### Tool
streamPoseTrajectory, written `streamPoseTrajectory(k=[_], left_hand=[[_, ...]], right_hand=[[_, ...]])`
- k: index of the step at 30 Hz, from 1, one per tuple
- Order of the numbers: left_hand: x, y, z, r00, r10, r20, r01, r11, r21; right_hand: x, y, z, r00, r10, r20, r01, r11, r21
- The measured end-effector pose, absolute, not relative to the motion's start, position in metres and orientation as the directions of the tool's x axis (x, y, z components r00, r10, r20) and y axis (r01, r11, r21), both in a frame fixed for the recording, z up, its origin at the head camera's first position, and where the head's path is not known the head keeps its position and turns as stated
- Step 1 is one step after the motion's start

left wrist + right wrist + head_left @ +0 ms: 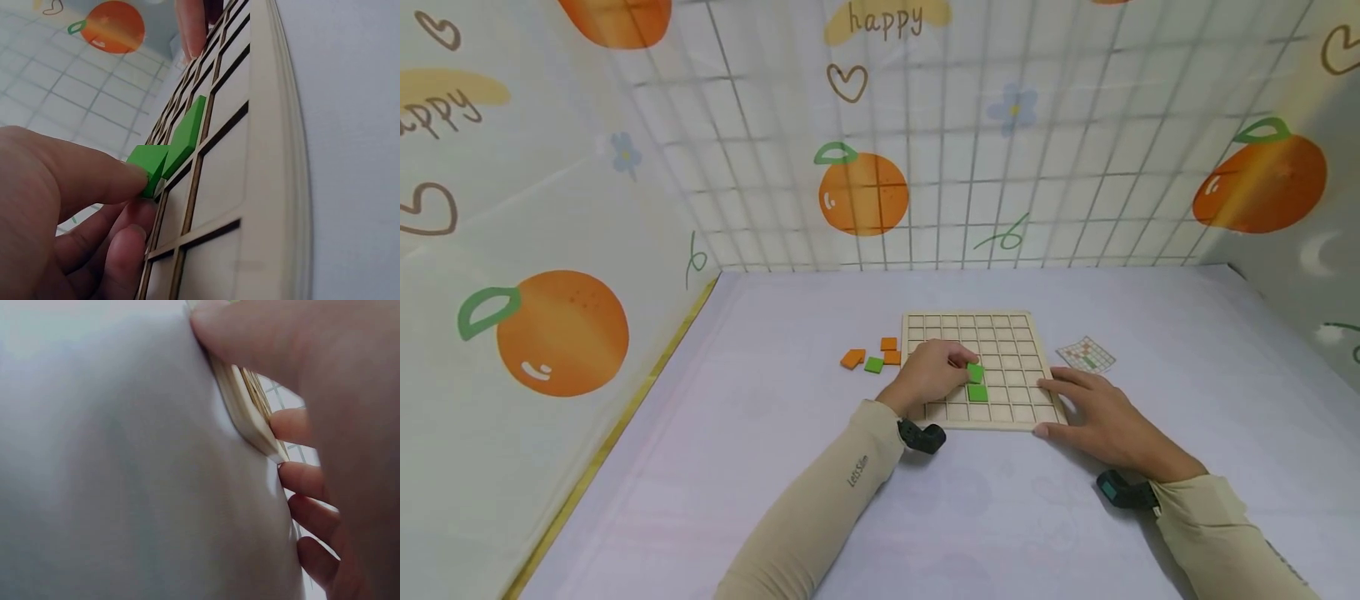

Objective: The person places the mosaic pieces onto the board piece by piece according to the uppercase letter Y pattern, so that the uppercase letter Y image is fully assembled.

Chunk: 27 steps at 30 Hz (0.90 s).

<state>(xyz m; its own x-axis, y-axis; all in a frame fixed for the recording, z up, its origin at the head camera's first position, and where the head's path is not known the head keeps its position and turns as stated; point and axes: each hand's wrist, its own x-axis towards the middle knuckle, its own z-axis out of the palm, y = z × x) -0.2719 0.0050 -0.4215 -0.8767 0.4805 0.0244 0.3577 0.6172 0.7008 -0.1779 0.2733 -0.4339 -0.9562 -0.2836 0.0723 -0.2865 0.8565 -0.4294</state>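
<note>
A light wooden grid board (pixel 1011 412) lies on the table in the head view. Over its middle, my left hand (pixel 931 372) pinches a green square tile (pixel 975 373). Thumb and fingers hold this tile tilted in the left wrist view, its edge close to a second green tile (pixel 186 137). That second tile sits on the board, slightly raised at an angle to the grid. At the board's near right corner, my right hand (pixel 1097 417) rests with its thumb at the corner and index fingertip on the right border. Its remaining fingers extend beside the edge.
Left of the board lie a loose green tile (pixel 874 365) and several orange tiles (pixel 889 343), some partly overlapping. A small printed grid card (pixel 1086 356) lies beyond the right hand. A patterned curtain (pixel 760 192) hangs behind the white-covered table (pixel 1000 517).
</note>
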Motion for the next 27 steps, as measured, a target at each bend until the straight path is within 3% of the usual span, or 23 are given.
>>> streamPoseTrajectory(k=[27], left_hand=[[-0.2705,0.0084,-0.4214,-0.894,0.448,0.030,0.349,0.652,0.673]], right_hand=[[-0.1770,0.2736,-0.4320,-0.956,-0.285,0.072,-0.288,0.857,-0.427]])
